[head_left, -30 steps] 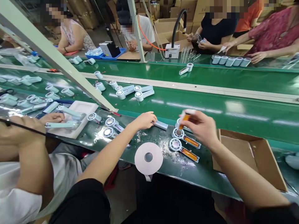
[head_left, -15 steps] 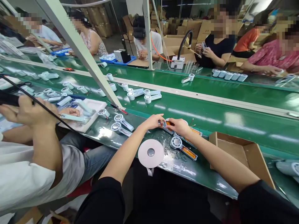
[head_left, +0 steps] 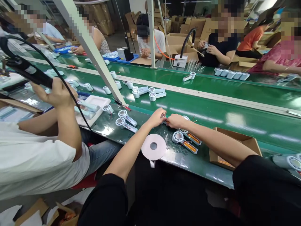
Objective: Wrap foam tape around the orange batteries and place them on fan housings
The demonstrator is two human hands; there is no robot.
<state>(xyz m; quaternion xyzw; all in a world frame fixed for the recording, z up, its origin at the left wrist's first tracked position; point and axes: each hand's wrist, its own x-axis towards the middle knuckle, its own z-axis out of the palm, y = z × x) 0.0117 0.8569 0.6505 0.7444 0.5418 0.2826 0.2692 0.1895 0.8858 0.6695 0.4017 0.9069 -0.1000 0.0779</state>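
My left hand [head_left: 158,118] and my right hand [head_left: 176,121] meet over the bench, fingers closed round a light-blue handheld fan housing [head_left: 164,122]. Most of the housing is hidden behind my fingers. Beside my right wrist lie similar fan housings, one in front [head_left: 178,137] with an orange battery [head_left: 190,146] in its handle and thin wires showing. Closer to me, a roll of white tape [head_left: 148,147] lies at the bench edge, its loose end hanging down. Left of my left forearm rest two more fan housings [head_left: 120,122] with open handles.
An open cardboard box [head_left: 235,138] stands under my right forearm. Beyond the bench runs a green conveyor belt [head_left: 211,103] carrying several fan housings. A slanted metal post [head_left: 94,53] rises ahead left. At left, a co-worker's hand [head_left: 57,91] grips a black tool with a cable.
My hands have drawn closer together, covering the orange part seen between them before. The co-worker's hand with the black tool has risen and shifted right. The view has tilted slightly.
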